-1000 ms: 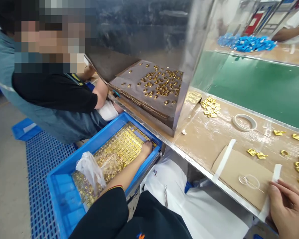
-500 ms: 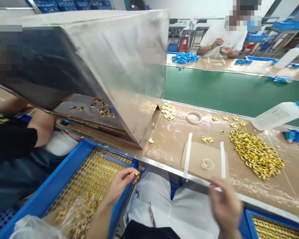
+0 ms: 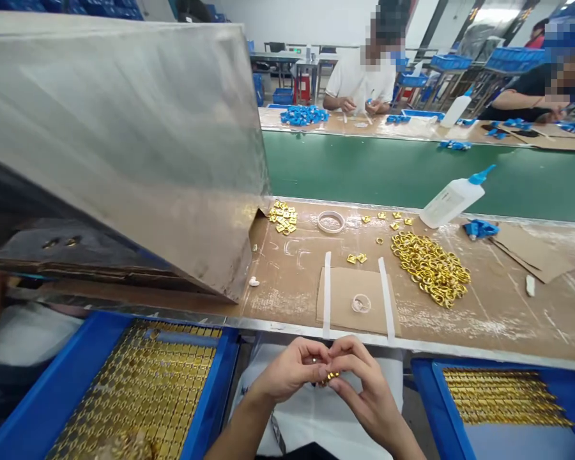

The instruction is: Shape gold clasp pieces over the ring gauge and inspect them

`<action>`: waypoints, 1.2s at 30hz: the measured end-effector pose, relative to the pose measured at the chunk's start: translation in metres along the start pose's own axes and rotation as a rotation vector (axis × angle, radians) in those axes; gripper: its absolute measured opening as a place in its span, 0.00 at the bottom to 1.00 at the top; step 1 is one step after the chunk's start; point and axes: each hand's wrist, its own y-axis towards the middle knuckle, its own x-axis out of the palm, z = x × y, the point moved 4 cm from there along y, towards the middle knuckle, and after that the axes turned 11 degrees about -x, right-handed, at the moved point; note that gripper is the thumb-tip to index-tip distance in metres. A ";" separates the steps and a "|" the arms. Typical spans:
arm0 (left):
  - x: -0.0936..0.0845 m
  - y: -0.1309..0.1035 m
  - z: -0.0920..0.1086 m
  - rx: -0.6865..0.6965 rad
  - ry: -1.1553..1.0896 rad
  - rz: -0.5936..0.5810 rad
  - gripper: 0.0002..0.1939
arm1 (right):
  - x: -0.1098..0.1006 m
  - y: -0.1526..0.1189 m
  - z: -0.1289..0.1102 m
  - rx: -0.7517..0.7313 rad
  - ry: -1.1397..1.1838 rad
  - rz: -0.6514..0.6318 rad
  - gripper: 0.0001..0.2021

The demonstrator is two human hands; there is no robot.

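My left hand and my right hand meet above my lap, just before the table edge. Fingertips of both pinch a small gold metal piece; its exact shape is mostly covered. Beyond them lies a cardboard pad held by two white tape strips, with a small clear round dish on it. Right of the pad is a heap of gold rings. Two gold square-ended pieces lie behind the pad, and more gold pieces sit by the metal hood.
A large metal hood blocks the left side. Blue trays of gold pieces stand at left and right. A white bottle, a tape roll and a green belt lie farther back. Co-workers sit opposite.
My right hand has come in from the right to meet my left, which has moved right from over the left tray with the gold piece. The view has turned right.
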 end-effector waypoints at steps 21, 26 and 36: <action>0.008 0.036 0.017 0.079 -0.132 0.098 0.18 | -0.062 0.000 0.043 0.202 -0.387 0.427 0.08; 0.006 0.045 0.032 0.105 -0.057 0.205 0.18 | -0.064 0.004 0.064 0.197 -0.400 0.425 0.06; 0.005 0.047 0.038 0.263 0.260 0.367 0.17 | -0.069 0.014 0.068 0.081 -0.395 0.300 0.09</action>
